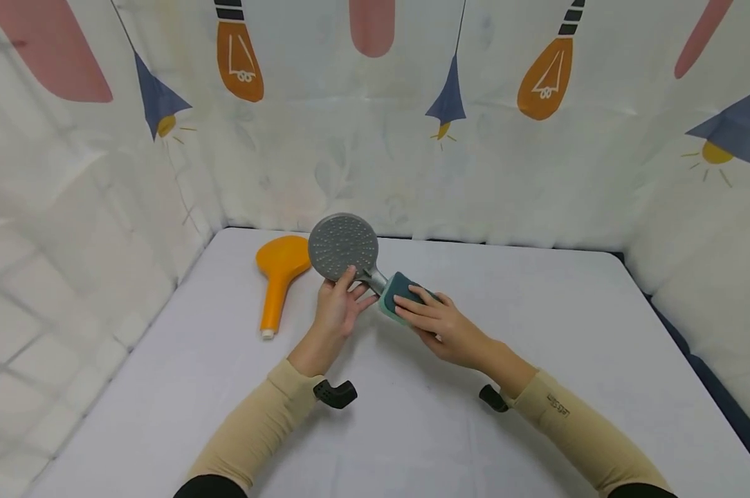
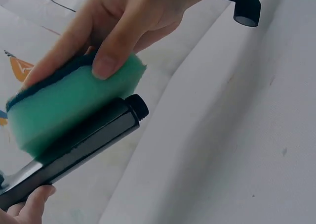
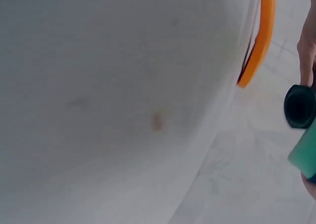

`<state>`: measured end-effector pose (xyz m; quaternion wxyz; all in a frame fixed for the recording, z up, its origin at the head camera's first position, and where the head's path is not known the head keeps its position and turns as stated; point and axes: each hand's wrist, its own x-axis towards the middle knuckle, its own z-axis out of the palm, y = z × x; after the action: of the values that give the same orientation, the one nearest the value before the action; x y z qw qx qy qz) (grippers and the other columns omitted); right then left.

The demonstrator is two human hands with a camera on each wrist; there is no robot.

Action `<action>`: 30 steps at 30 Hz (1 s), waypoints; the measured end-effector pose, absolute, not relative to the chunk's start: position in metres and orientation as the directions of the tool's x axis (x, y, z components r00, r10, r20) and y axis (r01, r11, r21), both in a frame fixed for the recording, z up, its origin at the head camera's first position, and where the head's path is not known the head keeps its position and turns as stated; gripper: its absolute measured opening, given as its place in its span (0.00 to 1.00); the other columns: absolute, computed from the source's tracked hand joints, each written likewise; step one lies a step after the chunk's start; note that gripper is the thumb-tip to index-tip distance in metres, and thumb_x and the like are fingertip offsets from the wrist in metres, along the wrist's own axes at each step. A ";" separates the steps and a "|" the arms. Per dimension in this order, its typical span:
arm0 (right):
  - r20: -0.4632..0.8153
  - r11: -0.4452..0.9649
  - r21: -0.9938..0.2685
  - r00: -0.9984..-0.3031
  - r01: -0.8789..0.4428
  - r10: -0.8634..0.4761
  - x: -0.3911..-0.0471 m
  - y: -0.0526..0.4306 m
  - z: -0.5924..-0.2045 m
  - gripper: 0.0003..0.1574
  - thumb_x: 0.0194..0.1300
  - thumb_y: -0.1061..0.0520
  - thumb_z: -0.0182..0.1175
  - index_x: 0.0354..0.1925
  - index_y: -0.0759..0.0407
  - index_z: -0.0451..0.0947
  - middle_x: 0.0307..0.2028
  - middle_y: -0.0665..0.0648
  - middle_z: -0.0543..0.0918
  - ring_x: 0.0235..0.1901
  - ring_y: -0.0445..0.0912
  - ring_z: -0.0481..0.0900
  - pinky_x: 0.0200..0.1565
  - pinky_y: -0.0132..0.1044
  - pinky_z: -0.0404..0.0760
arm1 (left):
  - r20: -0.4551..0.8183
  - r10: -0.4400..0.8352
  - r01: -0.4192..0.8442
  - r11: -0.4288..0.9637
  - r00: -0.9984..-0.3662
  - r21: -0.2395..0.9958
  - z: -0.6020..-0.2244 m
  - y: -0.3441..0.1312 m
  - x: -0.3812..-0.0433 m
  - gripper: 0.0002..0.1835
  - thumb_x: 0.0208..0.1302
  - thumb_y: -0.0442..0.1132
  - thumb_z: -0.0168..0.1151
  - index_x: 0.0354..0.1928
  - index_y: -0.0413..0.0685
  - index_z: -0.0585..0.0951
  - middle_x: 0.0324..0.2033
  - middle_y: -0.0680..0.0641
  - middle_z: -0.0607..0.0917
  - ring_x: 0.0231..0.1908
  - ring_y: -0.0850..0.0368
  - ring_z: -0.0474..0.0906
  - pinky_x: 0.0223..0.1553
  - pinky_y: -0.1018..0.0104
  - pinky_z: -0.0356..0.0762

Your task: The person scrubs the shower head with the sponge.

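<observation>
A grey shower head (image 1: 342, 247) is held up over the table, its nozzle face toward the head camera. My left hand (image 1: 337, 309) grips it where head meets handle, thumb on the face's lower edge. My right hand (image 1: 450, 328) holds a green sponge (image 1: 400, 293) with a dark scouring layer, fingers spread over that dark side. In the left wrist view, the sponge's light green foam (image 2: 69, 116) lies along the handle (image 2: 94, 144), with the black threaded end sticking out past it. The right wrist view catches only the handle's dark end (image 3: 299, 107) and a sponge corner.
An orange paddle-shaped object (image 1: 280, 266) with a white tip lies on the white-covered table (image 1: 568, 332), left of the shower head. White cloth (image 1: 375, 166) printed with lamps and bulbs hangs behind the table and along its sides. Each wrist wears a black camera mount (image 1: 335, 394).
</observation>
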<state>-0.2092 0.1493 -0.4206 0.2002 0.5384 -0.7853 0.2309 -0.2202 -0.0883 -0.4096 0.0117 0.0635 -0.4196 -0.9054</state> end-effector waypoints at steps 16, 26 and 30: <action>0.617 0.435 -0.131 -0.416 -0.891 -0.668 -0.212 0.126 -0.406 0.37 0.62 0.70 0.70 0.68 0.64 0.75 0.69 0.61 0.74 0.70 0.64 0.67 0.55 0.70 0.72 | -0.097 -0.065 -0.033 -0.638 -0.993 0.769 -0.404 -0.075 -0.216 0.26 0.79 0.35 0.53 0.75 0.44 0.62 0.63 0.39 0.75 0.47 0.50 0.86 0.48 0.43 0.82; 0.594 0.506 0.299 -0.257 -0.809 -0.762 -0.204 0.129 -0.419 0.38 0.53 0.63 0.79 0.63 0.56 0.82 0.65 0.53 0.79 0.68 0.57 0.72 0.58 0.64 0.70 | -0.194 -0.222 0.004 -0.669 -0.956 0.743 -0.395 -0.069 -0.219 0.27 0.75 0.34 0.60 0.71 0.39 0.65 0.61 0.36 0.77 0.57 0.39 0.81 0.53 0.46 0.79; 0.599 0.508 0.287 -0.262 -0.812 -0.757 -0.206 0.121 -0.417 0.36 0.57 0.64 0.77 0.64 0.56 0.81 0.66 0.53 0.78 0.69 0.57 0.70 0.59 0.65 0.68 | -0.233 -0.224 -0.030 -0.656 -0.946 0.754 -0.396 -0.065 -0.220 0.25 0.73 0.34 0.62 0.67 0.37 0.68 0.55 0.38 0.80 0.43 0.51 0.88 0.44 0.60 0.85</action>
<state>-0.2061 0.1214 -0.4171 0.3529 0.4943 -0.7935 0.0392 -0.2203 -0.0646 -0.3956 0.0539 0.1546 -0.4111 -0.8967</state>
